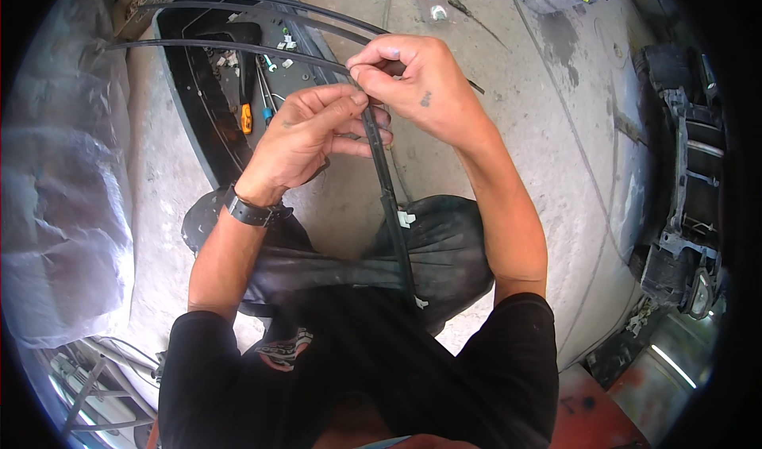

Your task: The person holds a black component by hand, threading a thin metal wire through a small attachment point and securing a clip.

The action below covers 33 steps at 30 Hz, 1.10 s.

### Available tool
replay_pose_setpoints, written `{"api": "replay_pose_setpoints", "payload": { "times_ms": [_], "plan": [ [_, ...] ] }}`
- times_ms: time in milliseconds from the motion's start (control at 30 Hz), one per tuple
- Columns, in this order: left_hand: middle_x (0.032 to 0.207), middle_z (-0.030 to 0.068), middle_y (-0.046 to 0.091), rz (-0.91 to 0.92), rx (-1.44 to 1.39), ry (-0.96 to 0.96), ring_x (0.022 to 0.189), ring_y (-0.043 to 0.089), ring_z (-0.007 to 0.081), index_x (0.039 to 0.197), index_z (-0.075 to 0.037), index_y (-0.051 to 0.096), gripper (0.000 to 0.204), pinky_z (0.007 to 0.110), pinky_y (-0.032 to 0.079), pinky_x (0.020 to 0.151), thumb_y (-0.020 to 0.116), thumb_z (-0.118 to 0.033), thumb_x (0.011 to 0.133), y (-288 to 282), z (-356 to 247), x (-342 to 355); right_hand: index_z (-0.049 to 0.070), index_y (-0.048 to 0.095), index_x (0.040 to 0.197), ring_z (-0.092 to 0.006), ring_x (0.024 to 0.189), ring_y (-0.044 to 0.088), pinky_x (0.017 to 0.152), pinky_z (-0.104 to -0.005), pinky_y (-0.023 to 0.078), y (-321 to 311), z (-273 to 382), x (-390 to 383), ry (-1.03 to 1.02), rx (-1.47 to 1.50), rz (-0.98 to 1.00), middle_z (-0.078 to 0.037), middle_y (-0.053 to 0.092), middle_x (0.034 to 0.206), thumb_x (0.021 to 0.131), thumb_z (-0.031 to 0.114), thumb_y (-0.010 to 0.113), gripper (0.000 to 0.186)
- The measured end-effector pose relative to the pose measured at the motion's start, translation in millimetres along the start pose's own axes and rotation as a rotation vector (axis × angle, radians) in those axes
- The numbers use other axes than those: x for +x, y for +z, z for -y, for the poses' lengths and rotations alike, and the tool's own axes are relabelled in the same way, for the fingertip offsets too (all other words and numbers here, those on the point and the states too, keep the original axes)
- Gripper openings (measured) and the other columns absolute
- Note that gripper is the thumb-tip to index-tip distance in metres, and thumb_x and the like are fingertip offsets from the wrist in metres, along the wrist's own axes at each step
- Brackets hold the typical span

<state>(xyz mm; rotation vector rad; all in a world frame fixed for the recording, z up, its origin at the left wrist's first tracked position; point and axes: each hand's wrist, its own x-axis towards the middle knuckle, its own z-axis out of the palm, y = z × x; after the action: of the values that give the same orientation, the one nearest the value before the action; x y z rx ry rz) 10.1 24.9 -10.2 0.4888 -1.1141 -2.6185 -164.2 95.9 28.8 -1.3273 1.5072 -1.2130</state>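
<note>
A long black trim strip (379, 163) runs from my lap up to my fingers, with white plastic clips (406, 219) on its side near my right thigh. My left hand (313, 131) pinches the strip between thumb and forefinger, its other fingers curled loosely behind it. Just above, my right hand (421, 84) has thumb and fingertips pressed together on the strip at the same spot. Thin black strips (230, 46) curve away to the upper left from there. Any small part between my fingertips is hidden.
A dark plastic tray (176, 92) at the upper left holds an orange-handled tool (246, 119), other tools and several small white clips. Beyond my right hand stands a plastic bottle (433, 8) with a red label. Plastic sheeting (63, 187) hangs left; black car parts (683, 179) lie right.
</note>
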Motion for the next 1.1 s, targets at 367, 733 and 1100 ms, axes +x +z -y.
{"api": "replay_pose_setpoints", "payload": {
  "times_ms": [367,733,1100],
  "plan": [
    [0.101,0.0098,0.070,-0.021,0.169,0.029,0.089,0.069,0.0153,0.115,0.002,0.064,0.026,0.026,0.059,0.077,0.057,-0.017,0.100,-4,-13,-4,-0.004,0.065,0.092,-0.0079,0.059,0.057,0.054,-0.0258,0.046,0,28,-49,0.161,-0.179,-0.127,-0.004,0.064,0.070,0.092,0.014,0.064,0.018],
    [0.103,0.0039,0.069,-0.146,0.195,0.063,0.076,0.057,0.0047,0.115,-0.002,0.069,0.022,0.021,0.049,0.069,0.062,-0.014,0.097,-15,-19,-8,-0.004,0.061,0.097,-0.0088,0.059,0.061,0.050,-0.0222,0.047,57,9,-62,0.384,0.389,-0.198,-0.004,0.061,0.073,0.094,0.012,0.061,0.016],
    [0.099,0.0041,0.070,-0.260,0.160,0.051,0.069,0.059,0.0051,0.105,-0.001,0.071,0.017,0.021,0.048,0.062,0.063,-0.013,0.097,-14,-15,-7,0.000,0.061,0.091,-0.0131,0.047,0.058,0.044,-0.0262,0.047,61,-5,-47,0.503,0.634,-0.063,-0.005,0.060,0.065,0.098,0.016,0.049,0.022]
  ]
}}
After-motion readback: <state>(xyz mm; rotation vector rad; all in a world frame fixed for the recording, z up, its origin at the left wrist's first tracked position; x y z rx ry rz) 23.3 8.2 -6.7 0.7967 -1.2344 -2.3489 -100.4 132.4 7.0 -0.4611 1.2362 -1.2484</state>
